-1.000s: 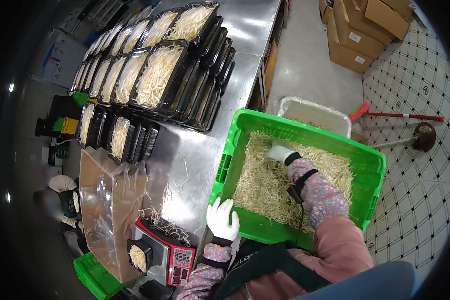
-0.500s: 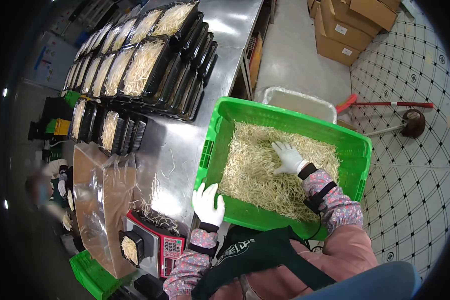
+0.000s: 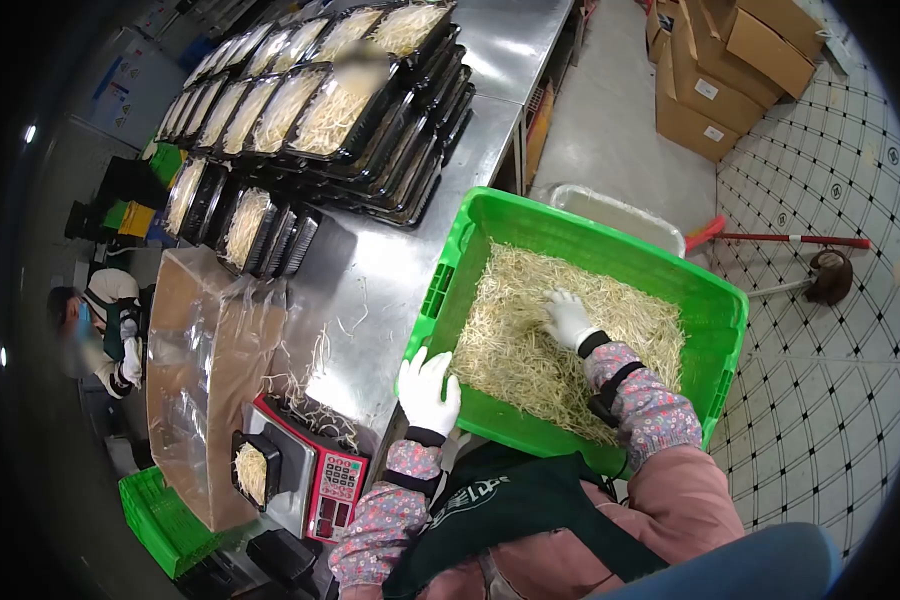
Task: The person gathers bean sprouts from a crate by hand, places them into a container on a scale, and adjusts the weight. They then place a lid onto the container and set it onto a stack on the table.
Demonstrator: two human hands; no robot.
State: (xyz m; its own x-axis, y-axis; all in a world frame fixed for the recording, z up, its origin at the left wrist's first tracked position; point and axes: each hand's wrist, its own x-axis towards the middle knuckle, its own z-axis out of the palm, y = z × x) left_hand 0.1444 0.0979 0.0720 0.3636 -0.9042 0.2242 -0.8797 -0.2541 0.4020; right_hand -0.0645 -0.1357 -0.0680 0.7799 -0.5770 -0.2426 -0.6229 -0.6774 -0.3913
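A green plastic crate (image 3: 580, 220) holds a wide bed of pale bean sprouts (image 3: 530, 370). My right hand (image 3: 570, 322), in a white glove, lies on the sprouts near the middle, fingers stretched out and their tips partly among the strands. At the crate's left rim rests my left hand (image 3: 430, 392), also white-gloved, with its fingers apart and nothing in it. Left of that hand, a red and silver scale (image 3: 337, 497) carries a black tray (image 3: 255, 472) of sprouts.
Filled black trays (image 3: 335, 115) are stacked on the steel table (image 3: 370, 270), with loose sprouts scattered near the scale. A plastic-lined carton (image 3: 205, 380) stands at left, near another person (image 3: 110, 320). Cardboard boxes (image 3: 720, 85) and a red-handled tool (image 3: 800, 240) are beyond the crate.
The view has shifted slightly. My right hand has moved a little left across the sprouts, its fingers closer together and lower. My left hand stays at the rim. The other person has changed posture.
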